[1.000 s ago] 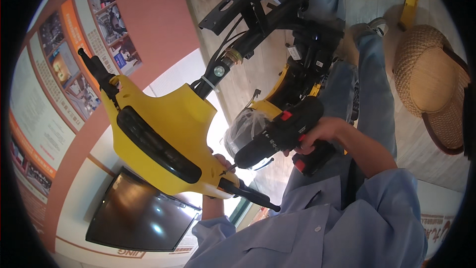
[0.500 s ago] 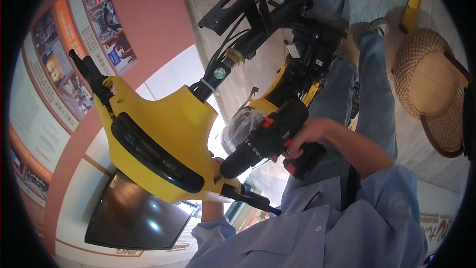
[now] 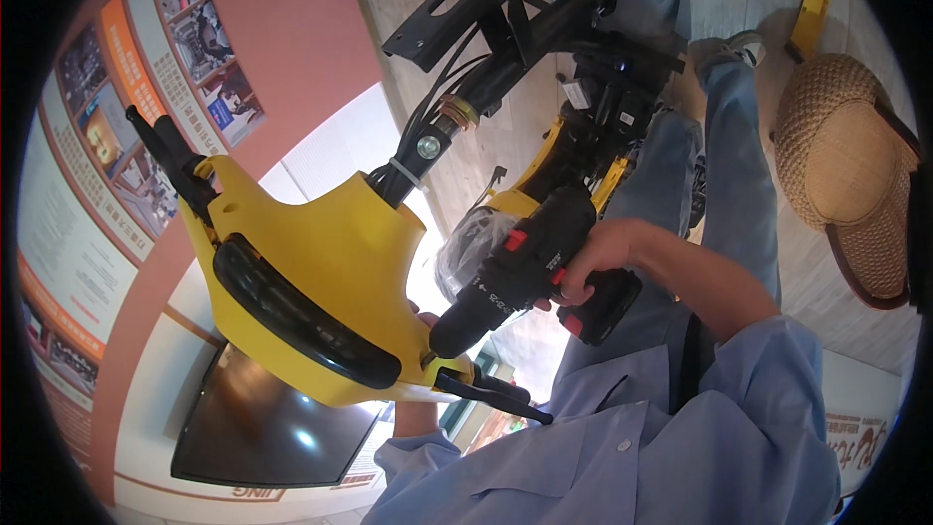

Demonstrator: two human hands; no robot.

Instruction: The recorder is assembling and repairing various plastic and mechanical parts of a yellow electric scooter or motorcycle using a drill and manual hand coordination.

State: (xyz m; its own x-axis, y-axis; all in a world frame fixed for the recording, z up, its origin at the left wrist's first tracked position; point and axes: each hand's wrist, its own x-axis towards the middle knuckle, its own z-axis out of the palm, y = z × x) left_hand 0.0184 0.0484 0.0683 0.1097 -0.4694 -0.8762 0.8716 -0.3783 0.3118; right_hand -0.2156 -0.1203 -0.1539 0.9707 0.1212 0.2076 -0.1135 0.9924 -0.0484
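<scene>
My right hand (image 3: 603, 258) is closed round the grip of a black cordless drill (image 3: 510, 277) with red accents. The drill points down and left, its tip against the lower right part of a yellow handlebar cover (image 3: 330, 233). A long glossy black panel (image 3: 301, 306) runs along this cover. My left hand (image 3: 428, 318) reaches up behind the cover; only some fingers show at its edge beside the drill tip, closed on it, while the rest is hidden. Black levers stick out at both ends, the right lever (image 3: 496, 396) just below the drill.
A black steering column (image 3: 428, 146) with cables joins the cover to the vehicle frame (image 3: 612, 87). Clear plastic wrap (image 3: 471, 248) lies behind the drill. A woven seat (image 3: 836, 175) and yellow part (image 3: 812, 5) are on the floor at right. A dark screen (image 3: 272, 423) stands lower left.
The drill and my right hand have shifted slightly, the drill's rear end tipping up and left. The yellow cover has turned a little. Both hands keep their holds.
</scene>
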